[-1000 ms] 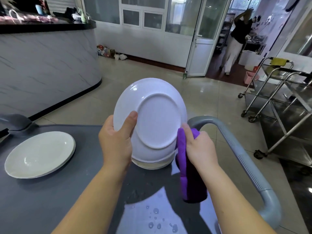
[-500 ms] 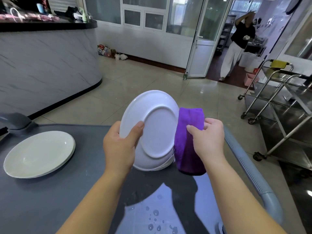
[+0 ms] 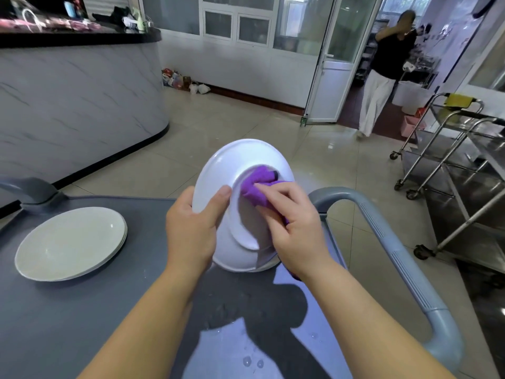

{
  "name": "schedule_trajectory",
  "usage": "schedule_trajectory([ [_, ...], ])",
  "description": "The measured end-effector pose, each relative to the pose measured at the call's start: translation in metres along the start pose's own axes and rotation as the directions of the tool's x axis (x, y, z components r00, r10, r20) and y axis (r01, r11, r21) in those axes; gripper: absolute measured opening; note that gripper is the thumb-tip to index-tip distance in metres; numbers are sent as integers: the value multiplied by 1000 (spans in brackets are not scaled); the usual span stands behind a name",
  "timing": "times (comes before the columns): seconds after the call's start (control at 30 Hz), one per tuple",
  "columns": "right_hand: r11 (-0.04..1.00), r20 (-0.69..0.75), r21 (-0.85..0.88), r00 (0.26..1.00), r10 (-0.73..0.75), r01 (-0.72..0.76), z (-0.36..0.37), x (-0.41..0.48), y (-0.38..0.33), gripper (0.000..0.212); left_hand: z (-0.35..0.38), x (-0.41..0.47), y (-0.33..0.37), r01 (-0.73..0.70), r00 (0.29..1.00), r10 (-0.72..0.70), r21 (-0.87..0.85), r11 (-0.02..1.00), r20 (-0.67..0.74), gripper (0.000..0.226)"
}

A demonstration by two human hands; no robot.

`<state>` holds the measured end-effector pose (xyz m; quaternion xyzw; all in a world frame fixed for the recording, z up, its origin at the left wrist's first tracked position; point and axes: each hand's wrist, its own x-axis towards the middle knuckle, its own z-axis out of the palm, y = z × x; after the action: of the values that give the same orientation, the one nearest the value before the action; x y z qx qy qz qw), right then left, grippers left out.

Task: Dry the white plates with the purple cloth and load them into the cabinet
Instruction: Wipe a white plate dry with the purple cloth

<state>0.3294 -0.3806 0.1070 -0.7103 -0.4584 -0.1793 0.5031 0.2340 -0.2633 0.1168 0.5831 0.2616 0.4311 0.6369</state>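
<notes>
Since a moment ago the right hand [image 3: 295, 228] has swung the purple cloth [image 3: 257, 184] onto the underside of the plate [image 3: 240, 154], its grip holding the cloth bunched there. The left hand [image 3: 191, 231] grips the rim, keeping the plate tilted above the worktop [image 3: 82, 310]. Hard rubbing could knock the plate, probably still damp, out of that one-sided hold.

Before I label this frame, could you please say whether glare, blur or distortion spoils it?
Head view: white plate and purple cloth are fairly sharp; head view: a bright sheen crossed by shadow lies on the wet cart top; head view: the background person is blurred and the door frame leans from lens distortion.
</notes>
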Motion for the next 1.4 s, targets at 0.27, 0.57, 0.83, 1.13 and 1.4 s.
schedule_trajectory([
  [0.27, 980, -92, 104, 979, 180, -171, -1, 20, -9, 30, 5, -3, 3, 15, 1000, -15, 2, 1000, 20, 20],
  [0.57, 969, 271, -33, 935, -227, 245, -1, -29, 21, 38, -9, 11, 5, 71, 997, -72, -70, 995, -20, 25],
  [0.83, 982, -108, -26, 977, 185, -189, -10, 5, 23, 22, 2, 1, -2, 65, 998, -65, -7, 998, 24, 18],
  [1.13, 993, 324, 38, 938, -122, 116, -8, -31, 25, 39, -8, 9, -1, -27, 999, 23, 76, 997, 49, 32],
  [1.4, 657, 129, 287, 708, 695, -697, -25, -23, 31, 26, -14, 2, -8, -237, 956, 163, 312, 920, 245, 22],
])
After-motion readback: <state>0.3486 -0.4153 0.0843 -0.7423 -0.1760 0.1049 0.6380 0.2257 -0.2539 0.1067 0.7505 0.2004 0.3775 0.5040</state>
